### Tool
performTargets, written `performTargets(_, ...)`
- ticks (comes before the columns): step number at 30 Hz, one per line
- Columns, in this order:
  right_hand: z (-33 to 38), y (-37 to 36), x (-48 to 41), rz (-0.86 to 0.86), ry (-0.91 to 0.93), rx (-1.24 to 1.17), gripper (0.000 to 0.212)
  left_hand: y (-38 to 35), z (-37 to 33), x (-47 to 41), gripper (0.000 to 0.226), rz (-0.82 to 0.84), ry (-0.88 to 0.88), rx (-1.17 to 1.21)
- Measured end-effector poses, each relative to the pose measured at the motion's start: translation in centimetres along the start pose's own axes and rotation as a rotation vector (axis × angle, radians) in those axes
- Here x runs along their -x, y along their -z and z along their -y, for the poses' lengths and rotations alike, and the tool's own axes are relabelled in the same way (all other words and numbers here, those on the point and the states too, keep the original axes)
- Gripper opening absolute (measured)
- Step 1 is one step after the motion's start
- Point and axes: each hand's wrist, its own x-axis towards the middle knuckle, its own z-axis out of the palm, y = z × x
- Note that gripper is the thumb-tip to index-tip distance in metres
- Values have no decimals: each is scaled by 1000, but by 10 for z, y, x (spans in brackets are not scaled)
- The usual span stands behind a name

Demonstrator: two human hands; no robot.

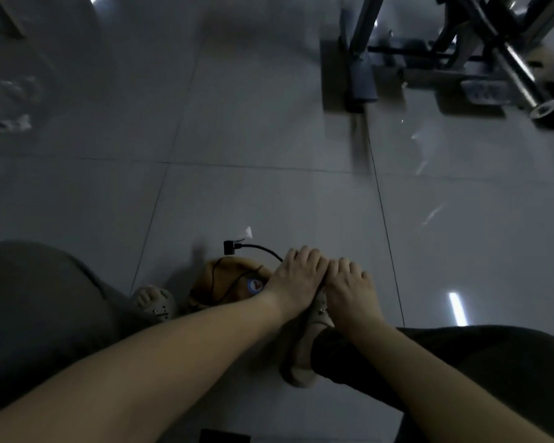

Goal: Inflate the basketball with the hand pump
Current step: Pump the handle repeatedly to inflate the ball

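Bare forearms [160, 356] reach down between the knees. Left hand [296, 276] and right hand [349, 284] side by side, fingers bent over something hidden; grip cannot be told. Likely pump handle, braced by shoe [304, 346]. Limp basketball [224, 279] on floor [269, 123] touching left hand; hose [259, 249] end beyond it.

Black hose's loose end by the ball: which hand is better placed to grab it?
Left. The left hand sits nearer the black hose's free end, which lies left of both hands past the limp brown basketball; the right hand would have to cross the left.
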Motion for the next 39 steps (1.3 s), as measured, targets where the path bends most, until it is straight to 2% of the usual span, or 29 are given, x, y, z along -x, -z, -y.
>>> performTargets(3, 0, 28, 7, 26, 52, -41, 30, 30, 10, 4, 32, -9, -51, 49)
performTargets(7, 1, 95, 10, -234, 55, 1, 31, 100, 23, -1, 38, -291, -95, 176)
performTargets(9, -3, 130, 11, -374, 42, -4, 26, 138, 28, -12, 34, -420, -97, 131)
performTargets(12, -1, 143, 19, -495, -13, -13, 18, 155, 25, -13, 24, -498, -54, 59)
performTargets(14, 8, 116, 30, -469, -47, -7, 17, 131, 12, -1, 23, -442, -35, 54)
performTargets(16, 17, 76, 38, -372, -60, 38, 20, 92, 1, 16, 22, -339, -10, 27)
performTargets(19, 24, 30, 39, -277, -62, 59, 14, 47, -3, 33, 11, -225, 16, 47)
performTargets(27, 25, -17, 25, -31, -35, 86, 8, -9, -7, 37, 17, -97, -2, -27)
performTargets(34, 11, 11, 13, 61, 35, 50, 18, 15, -2, 20, 30, 72, -14, 23)
performTargets(36, 12, 35, 18, 76, 69, 21, 21, 35, 4, 19, 40, 43, -53, 86)
performTargets(39, 8, 87, 17, -80, 51, 28, 24, 92, 18, 7, 42, -94, -85, 147)
